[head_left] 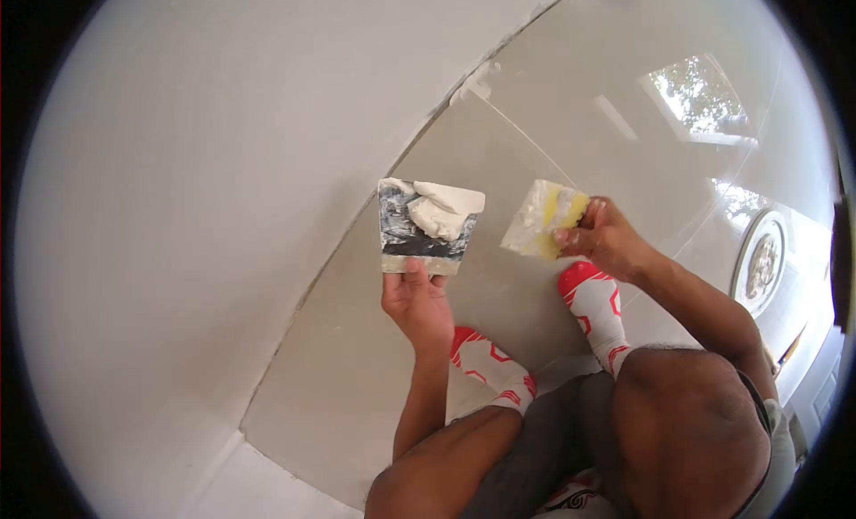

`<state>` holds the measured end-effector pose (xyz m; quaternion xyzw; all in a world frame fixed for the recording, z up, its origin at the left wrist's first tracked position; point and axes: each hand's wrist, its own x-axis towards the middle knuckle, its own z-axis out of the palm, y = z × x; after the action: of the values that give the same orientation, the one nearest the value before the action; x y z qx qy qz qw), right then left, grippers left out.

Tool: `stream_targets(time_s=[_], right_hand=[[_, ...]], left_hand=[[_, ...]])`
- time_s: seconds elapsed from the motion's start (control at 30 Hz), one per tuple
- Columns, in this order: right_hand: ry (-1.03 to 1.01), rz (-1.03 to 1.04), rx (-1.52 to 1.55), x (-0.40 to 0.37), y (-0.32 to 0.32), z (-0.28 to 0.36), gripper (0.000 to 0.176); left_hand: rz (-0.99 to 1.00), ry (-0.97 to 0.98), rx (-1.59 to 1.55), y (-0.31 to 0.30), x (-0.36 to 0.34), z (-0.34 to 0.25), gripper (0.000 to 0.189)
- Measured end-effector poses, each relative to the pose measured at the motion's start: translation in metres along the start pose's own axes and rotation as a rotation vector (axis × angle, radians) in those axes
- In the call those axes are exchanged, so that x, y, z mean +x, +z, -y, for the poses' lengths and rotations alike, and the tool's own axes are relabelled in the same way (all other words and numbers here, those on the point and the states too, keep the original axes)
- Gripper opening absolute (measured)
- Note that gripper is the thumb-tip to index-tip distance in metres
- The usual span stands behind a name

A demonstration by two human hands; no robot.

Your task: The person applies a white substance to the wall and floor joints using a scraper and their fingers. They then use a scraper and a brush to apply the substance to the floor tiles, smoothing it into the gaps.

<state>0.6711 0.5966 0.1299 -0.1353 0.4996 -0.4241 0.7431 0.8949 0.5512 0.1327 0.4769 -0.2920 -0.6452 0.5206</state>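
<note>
The left hand [415, 300] closes its grip on the lower edge of a square board [426, 243], which carries a lump of white putty [443, 211] at its 1 o'clock corner. At 3 o'clock from it, just apart, the right hand [606, 240] pinches a yellow scraper [544, 218] smeared with putty. Both hang over the tiled floor [499, 135], near the wall [178, 162] at 9 o'clock. Red-and-white socks [593, 305] stand below.
</note>
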Motion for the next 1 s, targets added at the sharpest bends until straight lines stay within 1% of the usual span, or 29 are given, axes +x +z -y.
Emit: stream_targets(time_s=[0.03, 0.1, 0.13, 0.17, 0.2, 0.27, 0.3, 0.37, 0.4, 0.43, 0.5, 0.57, 0.63, 0.67, 0.7, 0.73, 0.77, 0.8, 0.83, 0.87, 0.9, 0.93, 0.97, 1.0], right_hand=[[-0.005, 0.001, 0.014, 0.0, 0.004, -0.008, 0.02], [0.111, 0.02, 0.163, 0.001, 0.014, -0.023, 0.023], [0.134, 0.02, 0.233, 0.001, 0.02, -0.025, 0.022], [0.128, 0.024, 0.242, 0.003, 0.022, -0.027, 0.022], [0.163, 0.008, 0.261, 0.005, 0.024, -0.029, 0.022], [0.194, -0.005, 0.285, 0.008, 0.025, -0.031, 0.023], [0.199, 0.022, 0.251, 0.01, 0.024, -0.03, 0.022], [0.203, 0.052, 0.219, 0.01, 0.022, -0.029, 0.021], [0.182, 0.07, 0.19, 0.01, 0.021, -0.027, 0.021], [0.163, 0.089, 0.161, 0.009, 0.021, -0.026, 0.021], [0.148, 0.087, 0.148, 0.006, 0.022, -0.023, 0.021], [0.132, 0.08, 0.135, 0.004, 0.021, -0.02, 0.021], [0.069, 0.107, 0.126, -0.001, 0.019, -0.018, 0.019], [0.069, 0.105, 0.124, -0.003, 0.017, -0.014, 0.019], [-0.006, 0.107, 0.071, -0.005, 0.016, -0.008, 0.016], [-0.078, 0.111, 0.014, -0.007, 0.014, -0.001, 0.013], [-0.077, 0.11, 0.008, -0.009, 0.014, 0.005, 0.013], [-0.207, 0.055, -0.207, -0.011, 0.015, 0.01, 0.014], [-0.335, 0.001, -0.421, -0.012, 0.016, 0.013, 0.017], [-0.328, 0.005, -0.426, -0.01, 0.017, 0.012, 0.017], [-0.625, -0.003, -0.598, -0.006, 0.019, 0.008, 0.022], [-0.929, -0.008, -0.766, -0.002, 0.021, 0.005, 0.028], [-0.926, 0.003, -0.771, 0.001, 0.024, 0.004, 0.028], [-1.083, -0.002, -0.946, 0.004, 0.027, 0.002, 0.036]], left_hand=[[-0.022, 0.032, 0.013, 0.004, -0.003, 0.0, 0.032], [-0.034, 0.066, 0.034, 0.009, -0.01, 0.003, 0.031], [-0.04, 0.088, 0.062, 0.009, -0.014, 0.005, 0.029], [-0.047, 0.11, 0.09, 0.008, -0.018, 0.007, 0.026], [-0.041, 0.114, 0.098, 0.006, -0.023, 0.01, 0.026], [0.038, 0.203, 0.29, -0.003, -0.03, 0.015, 0.022], [0.043, 0.203, 0.295, -0.004, -0.032, 0.013, 0.022], [0.149, 0.414, 0.662, -0.005, -0.033, 0.01, 0.02], [0.259, 0.65, 0.8, -0.006, -0.029, 0.008, 0.019], [0.259, 0.652, 0.801, -0.006, -0.028, 0.009, 0.019], [0.382, 0.768, 0.895, -0.007, -0.025, 0.011, 0.019], [0.402, 0.811, 0.934, -0.013, -0.021, 0.016, 0.02], [0.422, 0.846, 0.97, -0.017, -0.016, 0.015, 0.021], [0.453, 0.85, 1.104, -0.02, -0.012, 0.013, 0.019], [0.483, 0.851, 1.236, -0.023, -0.009, 0.012, 0.017], [0.477, 0.851, 1.231, -0.027, -0.009, 0.013, 0.017], [0.376, 0.436, 1.089, -0.033, -0.011, 0.015, 0.018], [0.271, 0.032, 0.92, -0.028, -0.012, 0.011, 0.019], [0.267, 0.028, 0.915, -0.021, -0.011, 0.012, 0.019], [0.09, -0.204, 0.446, -0.012, -0.008, 0.015, 0.019], [-0.089, -0.416, -0.033, -0.005, -0.006, 0.014, 0.019], [-0.023, -0.512, -0.09, -0.01, -0.005, 0.018, 0.023], [-0.031, -0.509, -0.098, -0.009, -0.007, 0.016, 0.023], [-0.033, -0.515, -0.164, -0.005, -0.01, 0.012, 0.021]])
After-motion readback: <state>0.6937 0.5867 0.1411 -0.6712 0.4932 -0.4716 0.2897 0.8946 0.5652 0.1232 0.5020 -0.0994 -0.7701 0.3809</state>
